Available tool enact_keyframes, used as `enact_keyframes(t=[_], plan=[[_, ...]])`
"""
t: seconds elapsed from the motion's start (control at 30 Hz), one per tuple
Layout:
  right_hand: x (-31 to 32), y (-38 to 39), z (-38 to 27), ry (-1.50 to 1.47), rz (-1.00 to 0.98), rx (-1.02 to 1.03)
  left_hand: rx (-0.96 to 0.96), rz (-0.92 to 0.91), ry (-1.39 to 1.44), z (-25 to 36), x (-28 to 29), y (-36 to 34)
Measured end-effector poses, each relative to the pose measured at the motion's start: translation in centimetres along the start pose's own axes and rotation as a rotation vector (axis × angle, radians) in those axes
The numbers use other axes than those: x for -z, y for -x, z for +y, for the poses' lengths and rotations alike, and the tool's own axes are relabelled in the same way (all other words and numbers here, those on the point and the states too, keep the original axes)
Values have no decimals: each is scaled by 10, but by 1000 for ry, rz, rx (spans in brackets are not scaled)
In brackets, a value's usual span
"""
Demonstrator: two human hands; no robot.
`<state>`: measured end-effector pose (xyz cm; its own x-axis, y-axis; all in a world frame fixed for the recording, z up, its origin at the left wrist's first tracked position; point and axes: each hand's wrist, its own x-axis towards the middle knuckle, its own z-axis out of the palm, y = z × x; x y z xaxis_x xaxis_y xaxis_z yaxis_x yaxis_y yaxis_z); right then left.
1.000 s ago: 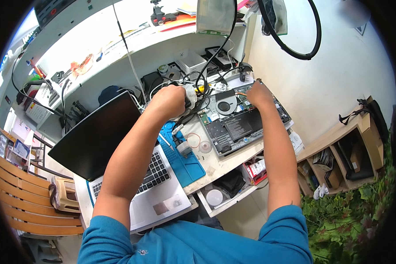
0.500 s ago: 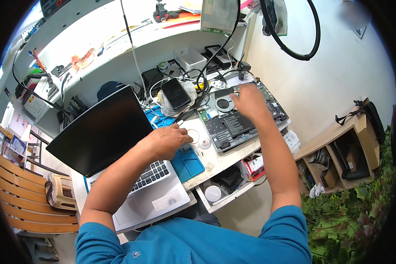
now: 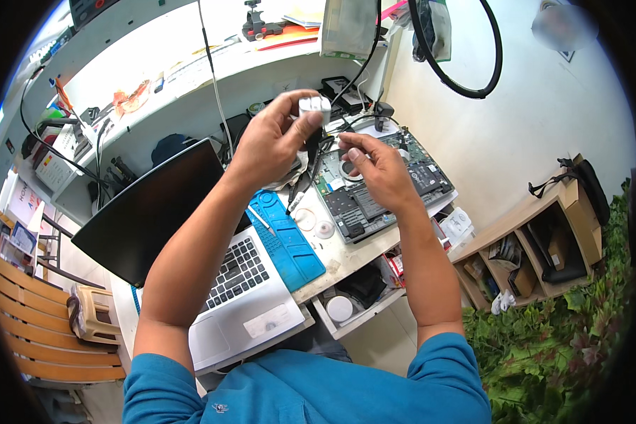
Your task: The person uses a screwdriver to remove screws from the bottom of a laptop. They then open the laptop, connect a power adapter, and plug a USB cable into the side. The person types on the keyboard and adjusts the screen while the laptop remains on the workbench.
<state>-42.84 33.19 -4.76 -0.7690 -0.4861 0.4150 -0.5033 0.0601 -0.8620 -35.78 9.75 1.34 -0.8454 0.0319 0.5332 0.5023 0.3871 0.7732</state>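
Note:
My left hand [image 3: 279, 134] is raised over the back of the bench. Between its thumb and fingers it grips a small white block [image 3: 316, 107] that looks like a power adapter. My right hand [image 3: 378, 169] hovers over an opened laptop base [image 3: 374, 201] with its circuit board, fan and battery exposed. Its fingers are half curled, thumb and index apart, with nothing visible between them. Left of the base lies a blue work mat [image 3: 293, 258] with a white pen-like tool [image 3: 261, 220] on it. An open silver laptop [image 3: 244, 318] with a dark screen stands at the left.
Black cables [image 3: 300, 191] run behind the mat. A black plug adapter [image 3: 383, 116] stands at the back right. An open drawer [image 3: 360, 307] juts from the bench front. A wooden shelf unit [image 3: 526, 261] stands right, a slatted wooden bench [image 3: 56, 325] left.
My left hand has risen away from the mat area and now holds the white block. My right hand has drawn back left and nearer over the opened laptop base.

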Motion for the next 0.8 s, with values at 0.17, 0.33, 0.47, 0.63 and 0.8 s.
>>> enact_keyframes(t=[0.17, 0.33, 0.47, 0.63, 0.8], plan=[[15, -1, 5, -60, 96, -49, 131, 51, 390, 15, 1, -12], [-14, 5, -40, -77, 192, 176, 108, -30, 378, 12, -6, -9], [-27, 3, -45, -104, 215, 289, 111, -165, 352, 17, -14, 3], [-39, 14, -4, -267, 222, 221, 64, -326, 335, -2, -15, 39], [-56, 6, 10, -766, 413, -8, -17, -295, -222, 18, -16, 89]])
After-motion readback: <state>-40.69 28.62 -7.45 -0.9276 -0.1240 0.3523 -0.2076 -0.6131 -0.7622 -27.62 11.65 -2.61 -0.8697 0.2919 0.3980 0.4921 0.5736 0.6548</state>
